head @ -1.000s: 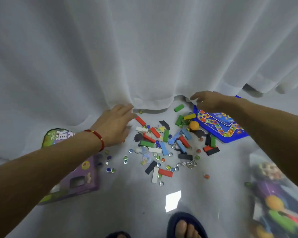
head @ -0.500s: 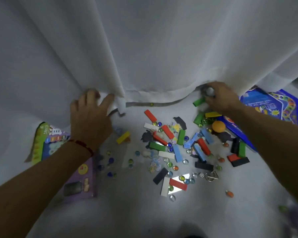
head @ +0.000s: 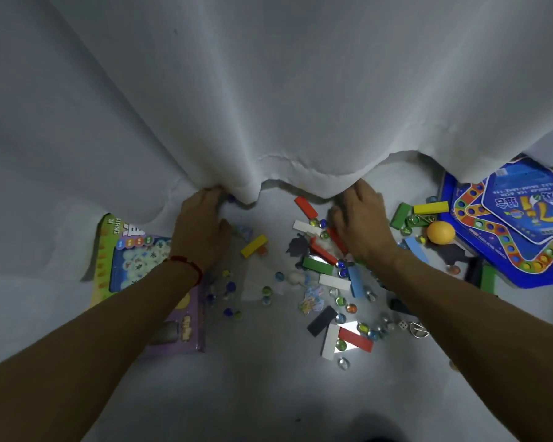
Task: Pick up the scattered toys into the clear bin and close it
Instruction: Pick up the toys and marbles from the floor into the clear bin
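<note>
Colourful wooden blocks, glass marbles and small bits lie scattered on the grey floor below a white curtain (head: 268, 90). My left hand (head: 201, 224) is at the curtain's hem beside a blue marble (head: 230, 197); its fingertips are tucked under the fabric. My right hand (head: 358, 224) lies palm down on the pile, fingers bent over red blocks (head: 324, 250), with one fingertip touching the hem. A yellow block (head: 253, 246) lies between the hands. An orange ball (head: 440, 232) sits to the right. The clear bin is out of view.
A blue game board (head: 524, 224) lies at the right, partly under the curtain. A purple and green toy box (head: 134, 260) lies under my left forearm. A die (head: 403, 325) and a metal ring puzzle (head: 418, 330) lie near my right forearm.
My view has dropped closer to the floor. My left hand moved right along the hem. My right hand moved left from the green block onto the middle of the pile.
</note>
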The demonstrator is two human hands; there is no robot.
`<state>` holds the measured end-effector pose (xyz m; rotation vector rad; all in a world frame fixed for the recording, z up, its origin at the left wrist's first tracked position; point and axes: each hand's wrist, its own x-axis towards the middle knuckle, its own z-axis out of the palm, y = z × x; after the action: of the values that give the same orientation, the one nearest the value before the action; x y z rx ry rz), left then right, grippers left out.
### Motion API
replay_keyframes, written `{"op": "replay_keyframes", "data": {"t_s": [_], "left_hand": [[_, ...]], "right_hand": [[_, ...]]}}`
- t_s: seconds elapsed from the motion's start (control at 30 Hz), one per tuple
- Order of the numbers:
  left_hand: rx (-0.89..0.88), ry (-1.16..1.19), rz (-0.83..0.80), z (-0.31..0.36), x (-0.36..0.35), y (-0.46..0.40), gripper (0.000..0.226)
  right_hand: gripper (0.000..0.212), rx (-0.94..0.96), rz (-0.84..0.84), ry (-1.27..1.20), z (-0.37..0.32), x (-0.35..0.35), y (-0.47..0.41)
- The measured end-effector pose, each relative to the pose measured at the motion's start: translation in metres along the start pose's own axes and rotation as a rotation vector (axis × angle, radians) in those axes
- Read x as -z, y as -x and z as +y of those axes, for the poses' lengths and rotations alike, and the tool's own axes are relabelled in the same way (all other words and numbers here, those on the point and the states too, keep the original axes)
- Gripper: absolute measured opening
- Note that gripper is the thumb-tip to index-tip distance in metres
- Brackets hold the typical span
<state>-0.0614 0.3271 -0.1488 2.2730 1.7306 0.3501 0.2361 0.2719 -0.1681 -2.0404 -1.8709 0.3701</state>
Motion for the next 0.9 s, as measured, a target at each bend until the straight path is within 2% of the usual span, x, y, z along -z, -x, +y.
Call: {"op": "replay_keyframes", "data": {"t_s": [0.07,0.23,0.3,0.47,0.6,0.77,0.9], "left_hand": [[-0.014,-0.047,-0.034,0.007,-0.003,-0.002,0.051],[-0.144,0.065,-0.060,0.021,-0.017,-0.006,0.057],[-0.129,0.096,-0.049,0.022,-0.019,-0.008,0.054],[-0.106,0.129,-0.082,0.020,-0.017,0.000,0.039],[-0.046,0.185,-0.060,0.019,-0.023,0.017,0.031],[0.026,0.139,-0.107,0.025,-0.021,0.026,0.013],[-0.004,0.125,-0.162,0.026,-0.016,0.035,0.023]], "right_hand": [[0.041,0.076,-0.056,0.027,-0.011,-0.005,-0.006],[0.053,0.088,-0.235,0.061,-0.040,-0.011,-0.021],[0.054,0.109,-0.220,0.114,-0.044,-0.013,-0.013],[0.033,0.206,-0.122,0.137,-0.037,-0.017,0.007],[0.021,0.214,-0.070,0.047,-0.029,-0.021,0.020],[0.013,0.179,-0.136,-0.085,-0.030,-0.010,0.020],[0.011,0.129,-0.122,-0.199,-0.026,0.013,0.028]]}}
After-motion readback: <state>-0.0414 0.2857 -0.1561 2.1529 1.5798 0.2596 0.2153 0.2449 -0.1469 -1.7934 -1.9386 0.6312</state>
